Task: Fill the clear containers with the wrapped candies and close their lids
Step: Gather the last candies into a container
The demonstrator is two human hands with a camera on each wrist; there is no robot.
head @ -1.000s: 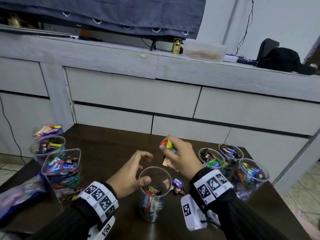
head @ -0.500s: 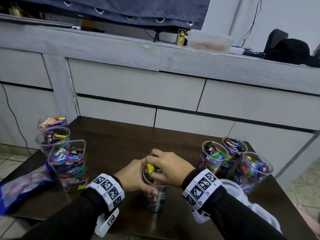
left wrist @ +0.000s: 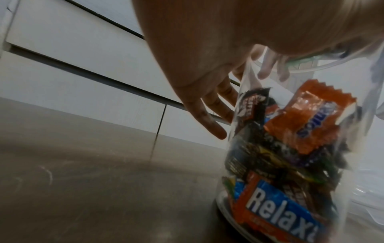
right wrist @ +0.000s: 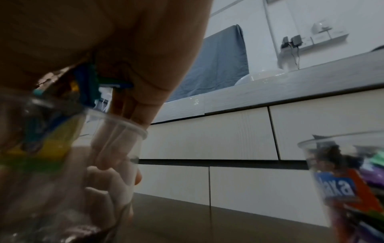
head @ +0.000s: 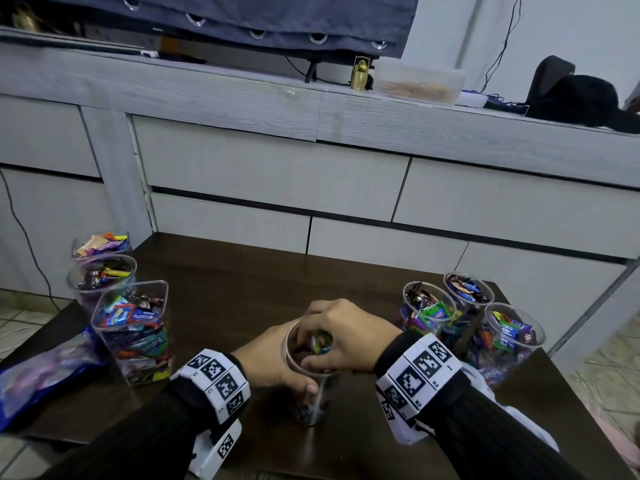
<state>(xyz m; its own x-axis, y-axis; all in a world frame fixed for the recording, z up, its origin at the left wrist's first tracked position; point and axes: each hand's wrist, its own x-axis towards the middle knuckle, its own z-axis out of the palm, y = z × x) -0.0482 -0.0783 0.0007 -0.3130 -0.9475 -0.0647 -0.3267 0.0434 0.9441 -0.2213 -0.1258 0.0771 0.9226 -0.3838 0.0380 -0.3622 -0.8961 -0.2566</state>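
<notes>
A person sits at a dark wooden bench (head: 225, 289), filling a clear round cup (head: 311, 393) that stands upright near the front edge, between the two wrists. The left hand (head: 266, 362) wraps around the cup's side, thumb toward the person and fingers curled behind it, holding it steady. The right hand (head: 343, 336) is over the open mouth, its fingers (right wrist: 116, 148) reaching down past the rim with a small bunch of wrapped candies (head: 320, 341) pinched in its grip. Through the wall the cup looks well over half full of mixed wrappers (left wrist: 290, 148).

Three more candy-filled cups (head: 429, 317) stand to the right and three filled containers (head: 135, 327) to the left, all without lids. A blue candy bag (head: 38, 379) lies at the left edge.

The filling step appears to be under way. The next move likely calls for letting go of the bunch inside the cup, lifting the fingers clear without tipping it, then fetching more candy or a lid; no lid is clearly visible.
</notes>
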